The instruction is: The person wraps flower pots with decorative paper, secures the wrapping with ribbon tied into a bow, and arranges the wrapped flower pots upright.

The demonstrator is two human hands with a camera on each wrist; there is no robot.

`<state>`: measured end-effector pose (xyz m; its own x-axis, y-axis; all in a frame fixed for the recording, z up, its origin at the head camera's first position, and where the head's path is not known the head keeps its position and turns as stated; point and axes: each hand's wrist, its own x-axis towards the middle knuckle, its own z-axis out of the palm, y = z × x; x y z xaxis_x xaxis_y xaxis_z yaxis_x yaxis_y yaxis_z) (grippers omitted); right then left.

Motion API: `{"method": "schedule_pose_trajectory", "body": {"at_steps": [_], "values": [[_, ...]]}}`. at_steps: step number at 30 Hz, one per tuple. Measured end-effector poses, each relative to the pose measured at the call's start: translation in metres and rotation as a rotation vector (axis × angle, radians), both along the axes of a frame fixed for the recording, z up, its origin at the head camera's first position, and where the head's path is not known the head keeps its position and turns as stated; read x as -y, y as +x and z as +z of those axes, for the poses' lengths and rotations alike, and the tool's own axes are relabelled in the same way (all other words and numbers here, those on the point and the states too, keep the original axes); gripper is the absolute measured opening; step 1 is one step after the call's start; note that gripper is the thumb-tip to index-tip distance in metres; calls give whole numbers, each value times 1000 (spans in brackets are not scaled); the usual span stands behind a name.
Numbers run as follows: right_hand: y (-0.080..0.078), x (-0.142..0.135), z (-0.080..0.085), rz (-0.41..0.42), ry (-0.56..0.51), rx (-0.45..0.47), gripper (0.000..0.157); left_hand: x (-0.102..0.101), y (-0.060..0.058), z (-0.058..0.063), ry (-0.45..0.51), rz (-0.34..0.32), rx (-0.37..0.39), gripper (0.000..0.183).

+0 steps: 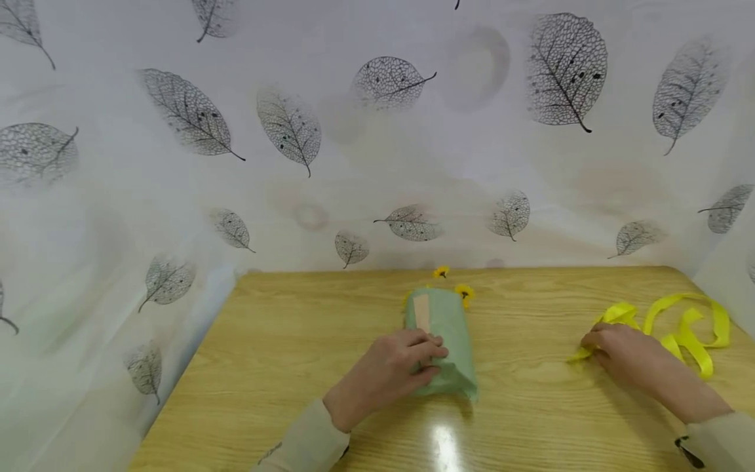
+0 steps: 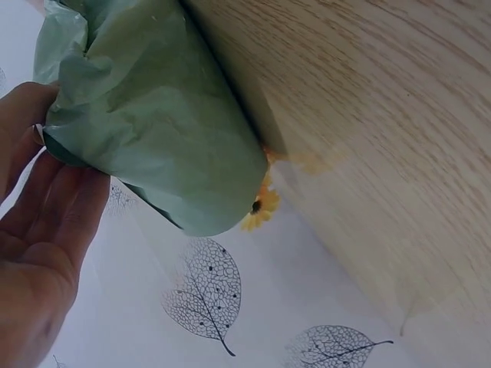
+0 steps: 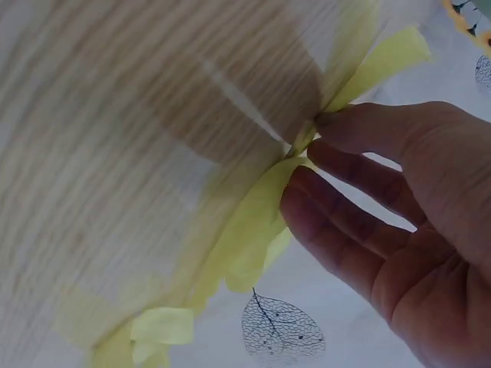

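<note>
Near: the left hand (image 1: pixel 389 367) grips the green bundle (image 1: pixel 455 331) close to its near end, fingers bent over the top, the bundle lying mid-desk (image 1: pixel 283 341). Well apart, the right hand (image 1: pixel 634 357) pinches the yellow ribbon (image 1: pixel 689 339) between thumb and fingertips, a short tail projecting past the pinch, loose loops farther right. The left hold should be light, lest the wrap crease; the ribbon is best lifted by its tail and eased free of twists. Far: flowers (image 1: pixel 464 292) at the bundle's far end, easily crushed; behind, the leaf-print sheet (image 1: pixel 118 216)
</note>
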<state>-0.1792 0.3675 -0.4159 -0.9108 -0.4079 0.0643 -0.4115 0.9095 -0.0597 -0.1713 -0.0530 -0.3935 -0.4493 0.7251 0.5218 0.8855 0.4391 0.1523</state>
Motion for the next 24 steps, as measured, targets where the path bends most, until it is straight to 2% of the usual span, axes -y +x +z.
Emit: {"method": "schedule_pose_trajectory", "body": {"at_steps": [5,7,8,11,13,15,18,20,24], "values": [[-6,7,-4,78,-39,-95,20,-1,1,1,3,3,8,18],[-7,16,1,66,-65,-172,18,-2,1,2,5,1,7,18],[-10,20,5,66,-89,-238,19,-2,1,2,7,0,3,18],[-17,30,25,-5,-230,-373,17,-2,1,2,8,-1,-3,18],[-25,33,43,-68,-377,-382,15,-2,2,2,11,0,-8,18],[-33,36,64,-155,-526,-344,16,-2,2,2,13,2,-4,18],[-45,41,95,-255,-713,-342,24,-2,2,1,17,2,5,18],[-55,43,109,-274,-792,-360,26,-2,2,0,18,2,14,18],[-72,46,127,-278,-860,-350,25,-1,2,0,19,3,19,18]]}}
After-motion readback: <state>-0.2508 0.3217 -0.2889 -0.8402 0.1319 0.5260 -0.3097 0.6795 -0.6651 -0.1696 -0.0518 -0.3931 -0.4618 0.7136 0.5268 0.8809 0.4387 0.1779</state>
